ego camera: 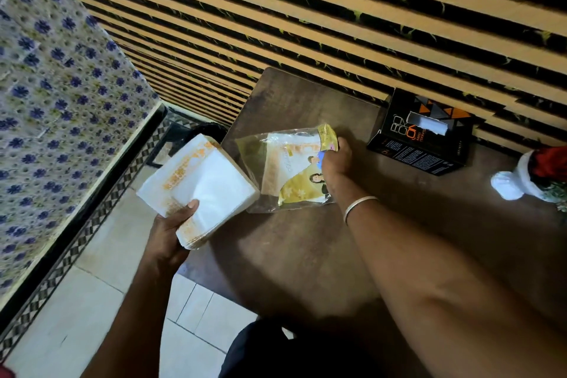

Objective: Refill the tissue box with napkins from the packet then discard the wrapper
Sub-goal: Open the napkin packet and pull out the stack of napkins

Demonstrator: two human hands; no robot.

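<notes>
My left hand [171,224] grips a thick stack of white napkins [202,184] with orange print, held out over the floor just left of the table's edge. My right hand [334,159] pinches the top of the clear and yellow plastic wrapper [288,169], which lies on the brown table [306,239] with a few napkins still inside. The black tissue box [423,138] with orange triangles stands at the back right against the wall, one white tissue poking out of its top slot.
A dark bin [208,129] sits on the floor behind the napkin stack, at the table's left corner. A red and white Santa-hat ornament [534,175] rests at the table's right edge. A patterned bedspread [55,101] fills the left side. The striped wall runs behind the table.
</notes>
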